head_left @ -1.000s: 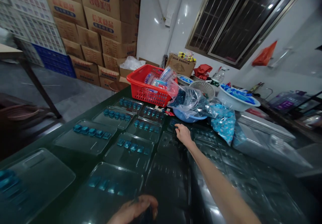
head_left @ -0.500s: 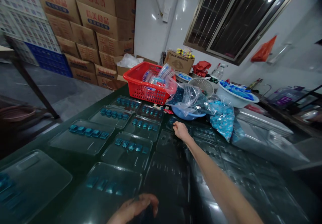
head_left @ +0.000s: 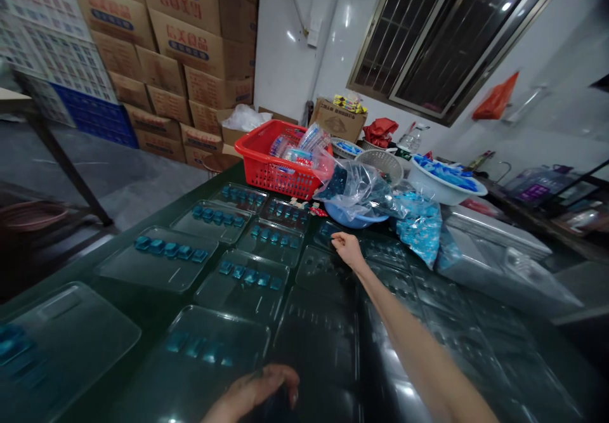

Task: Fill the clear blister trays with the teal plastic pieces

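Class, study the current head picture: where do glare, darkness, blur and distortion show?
Head view: a bright spot glints on the dark window; head view: clear trays at the right sink into darkness, streaked with white glare; head view: blue pieces at the left edge look smeared and stretched; head view: anything under the right hand is too dim to make out.

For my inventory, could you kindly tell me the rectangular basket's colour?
The basket is red, clearest in the head view.

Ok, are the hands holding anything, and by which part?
Cannot tell: the right hand reaches over a clear plastic tray, the left hand is curled; neither shows a distinct item.
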`<move>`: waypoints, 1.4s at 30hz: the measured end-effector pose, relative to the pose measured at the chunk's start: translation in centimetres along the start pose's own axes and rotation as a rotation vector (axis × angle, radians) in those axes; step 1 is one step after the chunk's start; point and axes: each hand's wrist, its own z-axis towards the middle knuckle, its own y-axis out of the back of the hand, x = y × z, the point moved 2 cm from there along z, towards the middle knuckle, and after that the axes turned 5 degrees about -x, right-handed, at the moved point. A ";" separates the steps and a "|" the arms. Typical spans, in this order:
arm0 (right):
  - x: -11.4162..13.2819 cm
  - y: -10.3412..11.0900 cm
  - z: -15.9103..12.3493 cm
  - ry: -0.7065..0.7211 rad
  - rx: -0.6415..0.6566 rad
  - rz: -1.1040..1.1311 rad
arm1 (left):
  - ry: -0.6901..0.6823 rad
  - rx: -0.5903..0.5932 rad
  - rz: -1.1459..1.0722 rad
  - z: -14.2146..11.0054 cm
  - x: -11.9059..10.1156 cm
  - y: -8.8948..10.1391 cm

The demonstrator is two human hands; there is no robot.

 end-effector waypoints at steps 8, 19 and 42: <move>0.1 -0.6 0.7 -0.019 -0.005 -0.022 | -0.001 0.002 -0.002 -0.3 -0.4 -0.5; -0.6 0.0 0.0 -0.046 0.026 0.125 | -0.030 0.020 0.062 -0.3 -0.5 -0.5; -0.7 0.0 -0.7 0.026 -0.151 -0.272 | -0.043 0.017 0.061 0.0 -0.2 0.1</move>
